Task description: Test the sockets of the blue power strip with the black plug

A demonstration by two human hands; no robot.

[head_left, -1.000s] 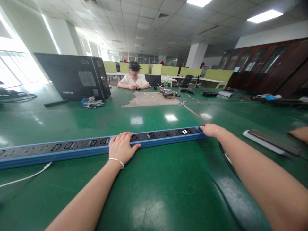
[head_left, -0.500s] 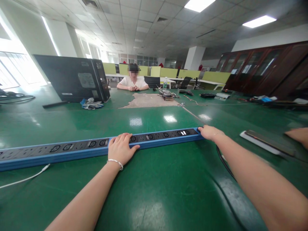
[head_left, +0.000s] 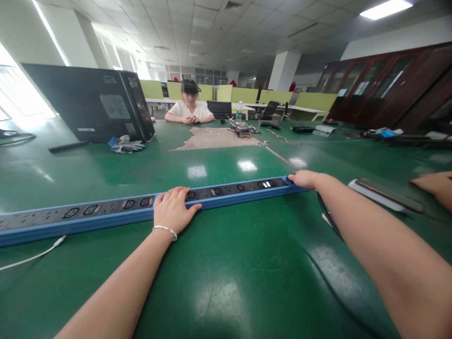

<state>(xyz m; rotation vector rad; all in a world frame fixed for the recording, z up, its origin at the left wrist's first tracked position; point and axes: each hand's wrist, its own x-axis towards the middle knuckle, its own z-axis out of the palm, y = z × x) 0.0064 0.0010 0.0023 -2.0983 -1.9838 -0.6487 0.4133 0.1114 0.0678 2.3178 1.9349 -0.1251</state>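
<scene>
A long blue power strip [head_left: 243,197] with black sockets lies across the green table [head_left: 226,263], running out of view at the left. My left hand [head_left: 173,208] grips its middle, fingers over the top and thumb along the near side. At the strip's right end my right hand [head_left: 302,179] is closed round the tip, its fingers partly hidden. A black cable [head_left: 328,217] hangs below my right wrist. The end of a white cable [head_left: 58,242] lies in front of the strip at the left.
A black computer case [head_left: 88,103] and gloves [head_left: 126,144] stand back left. Across the table sits a person [head_left: 189,110]. A bottle [head_left: 239,111] and small device [head_left: 241,128] are near. At right are a white-edged flat object [head_left: 384,195] and another person's hand [head_left: 432,184].
The view has shifted, so most things appear slightly higher and further left. Both my hands keep their places on the strip. The other person's hand at the right shows more.
</scene>
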